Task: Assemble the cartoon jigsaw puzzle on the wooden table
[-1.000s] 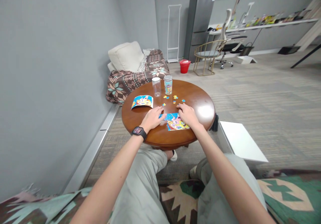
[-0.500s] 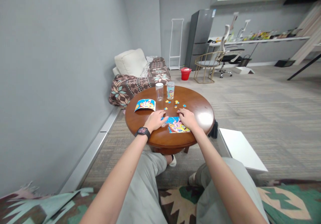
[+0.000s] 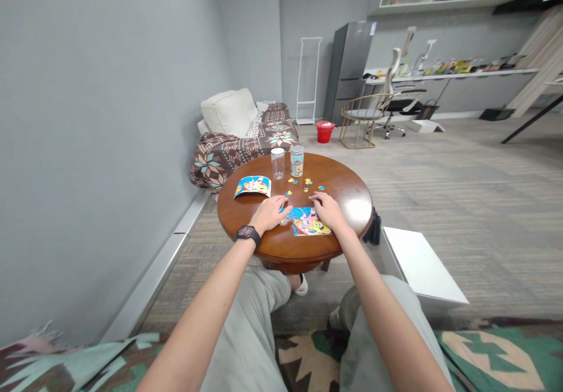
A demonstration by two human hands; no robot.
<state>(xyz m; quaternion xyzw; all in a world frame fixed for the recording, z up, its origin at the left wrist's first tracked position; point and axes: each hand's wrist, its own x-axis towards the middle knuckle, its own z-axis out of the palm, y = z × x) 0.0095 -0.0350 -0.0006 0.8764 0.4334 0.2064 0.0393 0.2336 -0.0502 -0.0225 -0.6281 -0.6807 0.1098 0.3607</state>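
On the round wooden table lies a partly joined cartoon jigsaw puzzle, its blue upper left edge uneven. My left hand rests at that edge with thumb and fingers apart. My right hand covers the upper right part of the puzzle. Its fingertips come together at a small puzzle piece, mostly hidden by them. Several loose puzzle pieces are scattered beyond my hands. To the left is a curled picture sheet with a similar cartoon scene.
A clear jar with a white lid and a cartoon-printed can stand at the far side of the table. A white box is on the floor at right. Beyond are a covered couch and a red bin.
The view has tilted slightly, so everything sits a little lower and further left. Both hands stay in nearly the same places at the puzzle.
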